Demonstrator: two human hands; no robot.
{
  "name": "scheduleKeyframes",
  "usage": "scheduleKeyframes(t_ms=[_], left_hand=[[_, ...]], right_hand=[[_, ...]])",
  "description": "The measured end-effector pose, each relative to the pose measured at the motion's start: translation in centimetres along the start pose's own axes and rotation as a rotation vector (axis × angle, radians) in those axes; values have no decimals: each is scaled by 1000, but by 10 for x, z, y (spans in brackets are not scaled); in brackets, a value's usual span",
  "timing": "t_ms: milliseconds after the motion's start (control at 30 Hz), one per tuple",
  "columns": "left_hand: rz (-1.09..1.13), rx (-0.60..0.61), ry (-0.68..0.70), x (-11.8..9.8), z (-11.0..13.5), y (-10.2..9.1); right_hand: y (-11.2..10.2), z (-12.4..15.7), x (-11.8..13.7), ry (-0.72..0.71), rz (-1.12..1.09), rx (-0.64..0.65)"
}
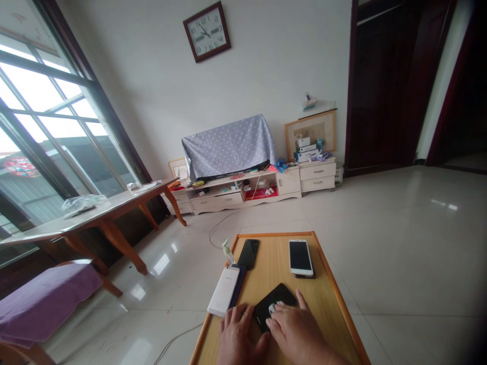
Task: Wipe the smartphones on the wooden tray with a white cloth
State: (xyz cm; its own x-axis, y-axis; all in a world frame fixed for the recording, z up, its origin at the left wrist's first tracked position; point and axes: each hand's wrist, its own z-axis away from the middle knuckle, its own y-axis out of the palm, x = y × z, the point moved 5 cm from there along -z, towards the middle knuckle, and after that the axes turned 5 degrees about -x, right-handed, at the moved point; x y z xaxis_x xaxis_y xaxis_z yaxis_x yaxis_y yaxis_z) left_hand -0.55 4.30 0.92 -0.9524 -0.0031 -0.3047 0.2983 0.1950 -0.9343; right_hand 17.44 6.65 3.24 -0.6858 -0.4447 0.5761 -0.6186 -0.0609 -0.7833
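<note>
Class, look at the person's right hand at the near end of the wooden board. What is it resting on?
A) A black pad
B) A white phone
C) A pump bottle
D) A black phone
A. The right hand lies on the black pad, while the white phone sits off to the pad's left on the wooden board.

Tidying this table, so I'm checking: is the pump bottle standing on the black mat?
No, the pump bottle stands by the far left edge of the wooden table, well away from the black mat.
</note>
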Motion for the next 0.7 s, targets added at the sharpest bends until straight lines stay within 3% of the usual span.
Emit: scheduleKeyframes(t_ms=[233,467,700], left_hand=[[-1,20,-22,-2,0,-3],[-7,27,-41,-2,-1,-3],[0,22,-37,-3,0,-3]], right_hand=[[9,-3,-12,-4,30,75],[0,-3,-7,19,-8,3],[7,-4,-15,7,15,62]])
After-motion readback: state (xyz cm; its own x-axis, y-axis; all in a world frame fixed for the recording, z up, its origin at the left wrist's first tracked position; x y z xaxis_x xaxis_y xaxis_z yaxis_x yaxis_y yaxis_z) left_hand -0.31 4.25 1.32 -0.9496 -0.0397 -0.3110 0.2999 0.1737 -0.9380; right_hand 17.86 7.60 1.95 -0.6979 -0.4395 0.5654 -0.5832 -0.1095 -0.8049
